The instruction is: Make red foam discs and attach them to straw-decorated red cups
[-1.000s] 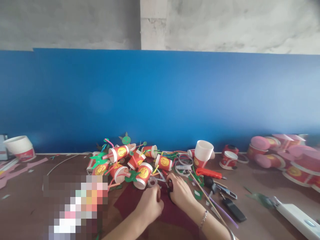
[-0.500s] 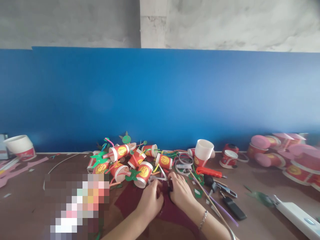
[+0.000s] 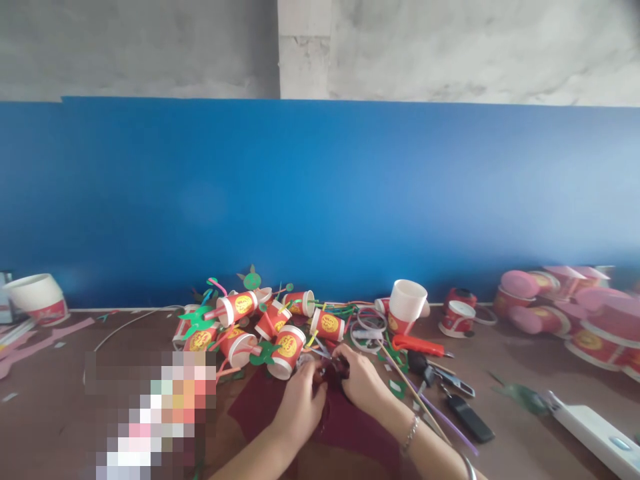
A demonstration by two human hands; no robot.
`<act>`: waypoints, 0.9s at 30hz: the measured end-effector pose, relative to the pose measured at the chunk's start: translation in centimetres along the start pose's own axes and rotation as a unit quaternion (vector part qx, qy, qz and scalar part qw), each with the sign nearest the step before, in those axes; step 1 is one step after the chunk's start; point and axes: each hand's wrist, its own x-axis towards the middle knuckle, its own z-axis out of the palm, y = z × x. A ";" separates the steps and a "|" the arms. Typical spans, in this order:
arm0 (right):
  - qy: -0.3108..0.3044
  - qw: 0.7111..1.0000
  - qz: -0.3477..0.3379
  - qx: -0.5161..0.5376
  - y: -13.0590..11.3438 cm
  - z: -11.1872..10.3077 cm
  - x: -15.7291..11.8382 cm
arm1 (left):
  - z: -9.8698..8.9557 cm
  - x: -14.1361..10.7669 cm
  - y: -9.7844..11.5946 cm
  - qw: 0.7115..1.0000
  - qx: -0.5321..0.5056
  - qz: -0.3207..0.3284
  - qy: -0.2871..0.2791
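Note:
A dark maroon sheet [image 3: 270,407], perhaps paper, lies on the brown table below my hands. My left hand [image 3: 303,397] is closed at its upper part, with thumb and fingers curled around a shiny dark red edge. Close beside it, my right hand [image 3: 363,380] also pinches a dark red, curled part of the sheet. The fingers hide much of what they grip. A thin pale V-shaped thing [image 3: 321,347] shows just beyond the fingertips; I cannot tell what it is. Red-and-white paper cups [image 3: 287,350] with green cut-outs and coloured strips lie just past my left hand.
To the right are a large white cup [image 3: 409,303], an orange-handled tool [image 3: 420,345], a thin stick [image 3: 407,380], keys [image 3: 425,370], a black key fob [image 3: 470,417] and a white glue gun [image 3: 593,430]. Pink-topped cups [image 3: 600,327] stand far right. A blurred patch covers the left.
My hands stay close together over the maroon sheet. More of the dark red, curled part now shows between the fingers of both hands. The view has shifted slightly.

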 end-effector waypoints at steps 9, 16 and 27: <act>-0.026 0.957 -0.048 0.286 -0.1 -0.4 0.9 | -0.3 0.4 0.3 0.998 -0.034 -0.001 0.049; -0.007 0.878 0.042 0.476 -0.3 -0.5 1.0 | -0.8 0.9 0.7 0.982 -0.148 -0.050 0.111; -0.205 0.891 0.007 0.406 -1.0 -0.6 -0.2 | -1.0 0.8 1.4 0.930 -0.301 -0.145 0.157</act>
